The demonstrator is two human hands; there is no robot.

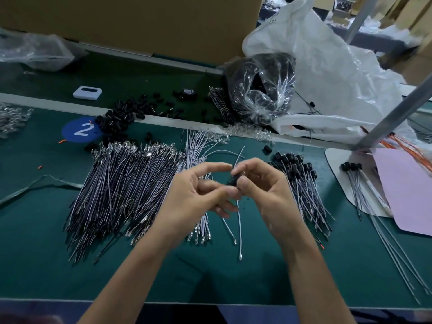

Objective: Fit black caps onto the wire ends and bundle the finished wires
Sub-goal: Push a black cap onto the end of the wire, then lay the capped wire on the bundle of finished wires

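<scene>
Far left on the green worktop point(35, 230) is a big heap of thin grey uncapped wires point(121, 190) with bare metal terminals. Most of the job looks left to do. Behind the heap, loose black plastic caps point(117, 122) spill onto a blue number sticker point(80, 129), so cap stock is plenty. Next right is a smaller bunch of white wires point(198, 146), also uncapped, partly under your left hand point(198, 195).

In the centre your hands are together, raised over the worktop. Your left hand has its fingers curled, thumb and forefinger closing on the thin white wire point(239, 220) just beside the cap. The exact contact is partly hidden. Your right hand point(264, 185) pinches the small black plastic cap point(233, 181) between thumb and forefinger. The wire runs through the pinch: one end pokes up above the fingers, and the other hangs down towards you with its terminal showing. Judgement: the cap is being seated, but I cannot tell if it is fully home. Another loose white wire lies just left of the hanging one.

Right of your hands is a pile of capped wires point(301, 183), black caps all at the far end, with no tie that I can see. Further right, a small bunch of capped wires point(353, 183) lies on a white card point(336, 157) beside a pink sheet point(406, 195). I'd judge the bundling mostly not yet done.
</scene>
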